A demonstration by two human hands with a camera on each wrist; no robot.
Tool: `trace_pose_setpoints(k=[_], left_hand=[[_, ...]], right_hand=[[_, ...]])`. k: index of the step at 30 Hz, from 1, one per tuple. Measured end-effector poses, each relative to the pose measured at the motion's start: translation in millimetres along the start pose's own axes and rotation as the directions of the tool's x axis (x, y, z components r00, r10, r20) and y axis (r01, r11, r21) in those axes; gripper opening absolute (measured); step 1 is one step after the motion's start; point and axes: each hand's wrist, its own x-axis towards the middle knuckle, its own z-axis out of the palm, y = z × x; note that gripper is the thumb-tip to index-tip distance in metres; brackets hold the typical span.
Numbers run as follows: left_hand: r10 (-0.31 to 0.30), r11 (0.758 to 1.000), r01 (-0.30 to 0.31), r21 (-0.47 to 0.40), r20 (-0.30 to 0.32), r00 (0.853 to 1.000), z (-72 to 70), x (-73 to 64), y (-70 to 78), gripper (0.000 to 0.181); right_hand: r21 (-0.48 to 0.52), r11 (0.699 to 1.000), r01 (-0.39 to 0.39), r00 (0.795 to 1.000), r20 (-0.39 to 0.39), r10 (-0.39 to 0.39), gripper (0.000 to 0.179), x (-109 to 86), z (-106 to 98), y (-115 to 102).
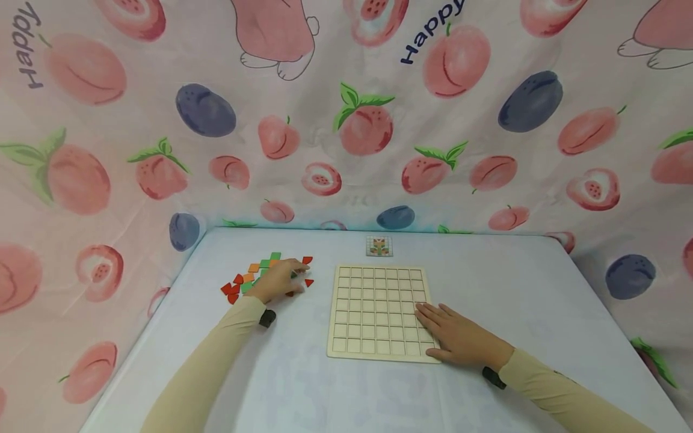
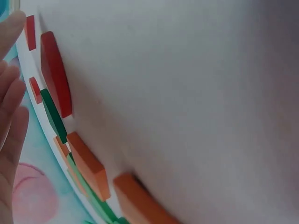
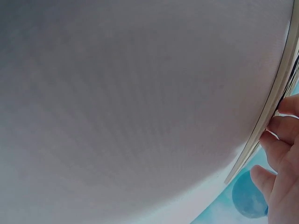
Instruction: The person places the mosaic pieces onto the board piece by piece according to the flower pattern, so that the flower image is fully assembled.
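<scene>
My left hand (image 1: 277, 279) is over a scatter of flat coloured pieces on the left of the table, its fingers loosely bent and apart. Red pieces (image 1: 231, 290), orange pieces (image 1: 253, 267) and green pieces (image 1: 264, 263) lie around and partly beneath it. One small red piece (image 1: 309, 282) is just beyond the fingertips. In the left wrist view nothing shows between the fingers, with a red piece (image 2: 55, 74) and a green piece (image 2: 53, 114) close by. My right hand (image 1: 465, 337) rests with extended fingers on the right edge of a pale wooden grid board (image 1: 379, 313).
Behind the board lies a small square card (image 1: 379, 245) with a coloured pattern on a grid. A white cloth covers the table (image 1: 303, 391). A fruit-printed curtain (image 1: 325, 120) hangs along the back and sides.
</scene>
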Motion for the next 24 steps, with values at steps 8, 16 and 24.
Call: trace_pose_setpoints(k=[8, 16, 24], left_hand=[[-0.101, 0.971, 0.101, -0.217, 0.013, 0.995, 3.9, 4.4, -6.2, 0.046], [-0.079, 0.967, 0.076, -0.243, -0.002, 0.997, 7.9, 7.7, -10.5, 0.038], [-0.074, 0.977, 0.073, -0.201, 0.006, 0.997, 10.9, 10.8, -12.3, 0.027]], right_hand=[[0.000, 1.000, -0.006, 1.000, 0.001, 0.006, 0.075, -0.5, 1, 0], [-0.020, 1.000, 0.005, 0.999, -0.052, -0.006, 0.075, -0.5, 2, 0], [-0.018, 1.000, 0.013, 0.998, -0.062, -0.014, 0.075, -0.5, 3, 1]])
